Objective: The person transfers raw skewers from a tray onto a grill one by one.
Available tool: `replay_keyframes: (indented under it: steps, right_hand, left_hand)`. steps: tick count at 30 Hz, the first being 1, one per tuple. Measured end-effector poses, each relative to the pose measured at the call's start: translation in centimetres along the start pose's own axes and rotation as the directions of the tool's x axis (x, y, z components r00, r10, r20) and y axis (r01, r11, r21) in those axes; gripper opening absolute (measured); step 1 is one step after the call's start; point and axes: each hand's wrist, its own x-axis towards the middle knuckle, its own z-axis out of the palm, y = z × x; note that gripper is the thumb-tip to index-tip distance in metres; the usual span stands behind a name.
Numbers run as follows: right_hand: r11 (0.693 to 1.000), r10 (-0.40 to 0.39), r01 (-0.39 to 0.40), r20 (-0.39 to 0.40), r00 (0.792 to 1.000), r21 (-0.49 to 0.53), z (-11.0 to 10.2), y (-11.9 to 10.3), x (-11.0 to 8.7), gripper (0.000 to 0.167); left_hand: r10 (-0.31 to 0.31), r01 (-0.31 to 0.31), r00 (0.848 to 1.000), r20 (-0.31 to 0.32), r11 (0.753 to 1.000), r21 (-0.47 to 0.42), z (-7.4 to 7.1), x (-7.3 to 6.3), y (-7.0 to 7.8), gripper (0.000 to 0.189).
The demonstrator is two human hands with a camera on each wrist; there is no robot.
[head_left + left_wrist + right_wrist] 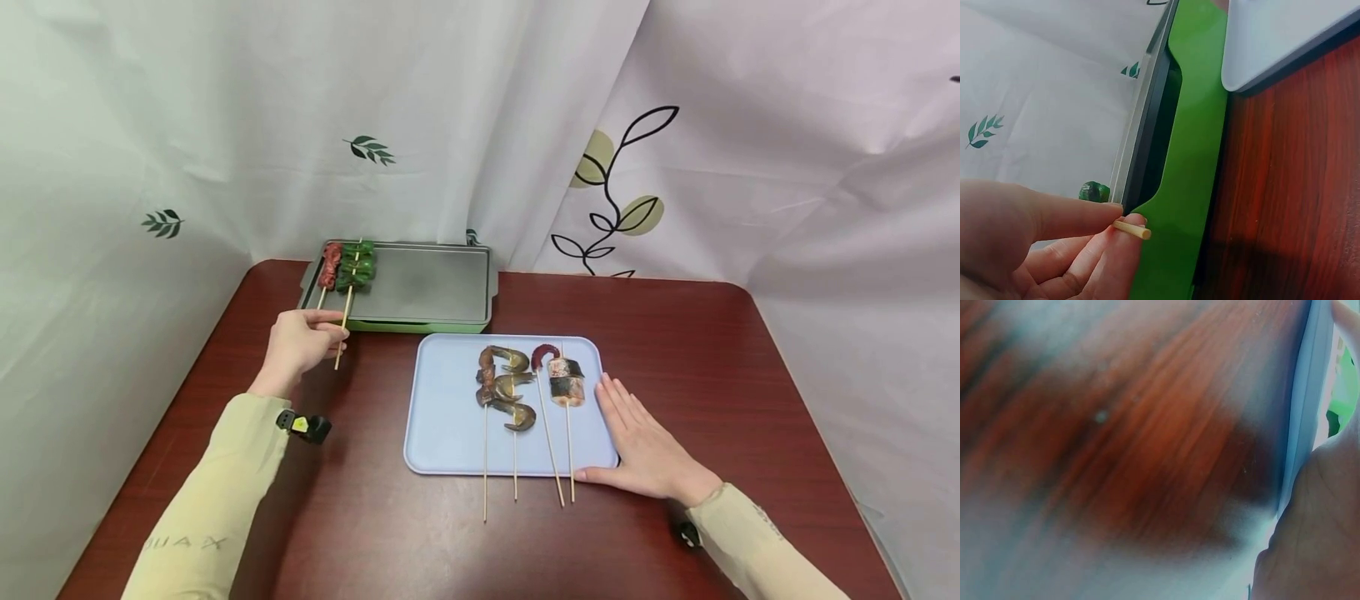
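Note:
My left hand (302,343) pinches the wooden stick of a green pepper skewer (356,267) between thumb and fingers. In the left wrist view the stick's blunt end (1141,232) pokes out past the fingertips. The peppers lie over the left part of a grey grill plate (431,283) with a green base (1191,162), beside a red meat skewer (330,267). With fingers straight, my right hand (645,446) rests against the right edge of a pale blue tray (442,408). Part of that hand (1316,531) shows beside the tray's rim in the right wrist view.
On the tray lie a brown meat skewer (486,379), a shrimp-like skewer (517,417), a dark red curled tentacle skewer (542,354) and a black-and-white banded skewer (567,383). Their sticks overhang its near edge. White curtains (420,125) hang behind the reddish-brown table (675,342).

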Motion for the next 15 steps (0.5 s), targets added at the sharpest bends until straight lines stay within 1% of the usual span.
replay_keyframes:
  steps: [4, 9, 12, 15]
  right_hand:
    - [1.0, 0.014, -0.014, 0.028, 1.0, 0.001, -0.15, -0.08, -0.01, 0.127]
    - [1.0, 0.011, -0.011, 0.019, 1.0, 0.002, -0.13, -0.11, -0.02, 0.128]
    - [1.0, 0.007, -0.007, 0.013, 1.0, 0.002, -0.04, -0.05, -0.03, 0.127]
    - [1.0, 0.001, -0.001, 0.009, 1.0, -0.006, -0.02, -0.01, -0.05, 0.127]
  left_hand:
    - [-0.007, 0.007, 1.0, -0.004, 1.0, 0.022, -0.09, 0.03, 0.26, 0.036]
    - [-0.005, 0.006, 1.0, -0.018, 0.999, 0.045, -0.09, 0.0, 0.41, 0.036]
    - [0.011, -0.01, 1.0, -0.029, 0.998, 0.063, -0.11, -0.14, 0.34, 0.037]
    - [0.051, -0.044, 0.997, -0.054, 0.991, 0.124, -0.22, -0.45, 0.25, 0.04]
